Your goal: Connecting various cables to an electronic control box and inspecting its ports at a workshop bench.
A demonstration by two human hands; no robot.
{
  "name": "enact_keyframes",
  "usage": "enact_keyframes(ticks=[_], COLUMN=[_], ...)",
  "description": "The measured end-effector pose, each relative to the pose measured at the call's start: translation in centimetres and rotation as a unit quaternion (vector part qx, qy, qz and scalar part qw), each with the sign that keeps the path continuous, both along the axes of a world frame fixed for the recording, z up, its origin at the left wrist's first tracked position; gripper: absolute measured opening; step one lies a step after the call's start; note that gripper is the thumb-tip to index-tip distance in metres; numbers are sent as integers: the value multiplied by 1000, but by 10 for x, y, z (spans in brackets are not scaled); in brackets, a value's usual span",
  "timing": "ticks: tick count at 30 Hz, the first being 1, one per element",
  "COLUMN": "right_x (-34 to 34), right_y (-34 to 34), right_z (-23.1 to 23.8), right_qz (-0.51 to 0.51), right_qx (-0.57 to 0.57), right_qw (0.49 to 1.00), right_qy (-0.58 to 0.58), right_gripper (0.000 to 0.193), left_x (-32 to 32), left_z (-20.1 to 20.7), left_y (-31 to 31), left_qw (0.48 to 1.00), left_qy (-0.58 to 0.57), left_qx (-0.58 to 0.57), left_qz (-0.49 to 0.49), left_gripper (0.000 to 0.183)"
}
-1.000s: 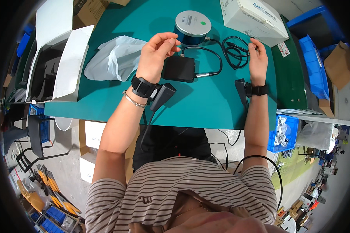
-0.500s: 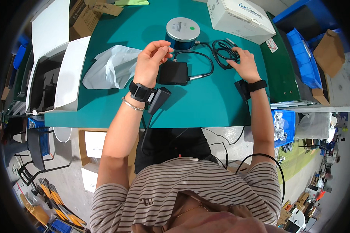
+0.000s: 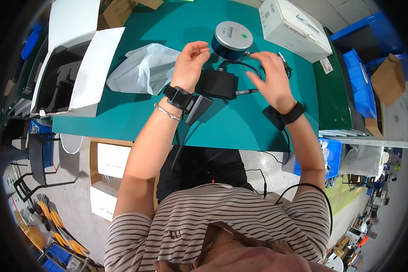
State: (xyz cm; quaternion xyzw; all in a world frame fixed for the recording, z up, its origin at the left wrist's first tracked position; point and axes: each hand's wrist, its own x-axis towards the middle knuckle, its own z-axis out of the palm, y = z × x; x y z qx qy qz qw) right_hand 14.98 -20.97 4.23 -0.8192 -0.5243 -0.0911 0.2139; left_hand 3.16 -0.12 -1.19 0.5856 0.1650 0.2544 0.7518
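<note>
A silver-topped, dark blue cylindrical device (image 3: 232, 36) with a green dot stands on the green table. In front of it lies a small black box (image 3: 219, 85), joined to a black cable with a metal connector (image 3: 246, 91). My left hand (image 3: 189, 65) hovers left of the cylinder and the black box, its fingers loosely curled and apart with nothing visible in them. Above the cable, right of the box, my right hand (image 3: 273, 79) has thumb and fingers spread, fingertips close to the connector on the cylinder's side. It hides most of the coiled black cable (image 3: 287, 68).
A crumpled white plastic bag (image 3: 143, 70) lies left of my left hand. Farther left is an open white carton (image 3: 95, 75) with dark lining. One closed white box (image 3: 294, 29) stands at the back right, near blue bins (image 3: 359, 81). The table's front edge (image 3: 190, 144) runs before me.
My right hand has left the coiled cable and moved left toward the cylinder's connector, its fingers spreading. My left hand stays near the black box. The whole view has shifted slightly.
</note>
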Motion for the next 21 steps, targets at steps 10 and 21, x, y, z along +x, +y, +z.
enact_keyframes(ticks=[10,21], right_x=[-41,-31], right_y=[27,14], right_z=[-25,0], right_qz=[91,57], right_qx=[-78,246], right_qw=[988,872], right_qy=[95,419], right_gripper=[80,61], left_x=[-3,-12], left_z=[0,16], left_y=[-1,-16], left_qw=[999,981], left_qy=[0,35], left_qx=[-35,-172], left_qz=[-33,-81], left_gripper=[36,37])
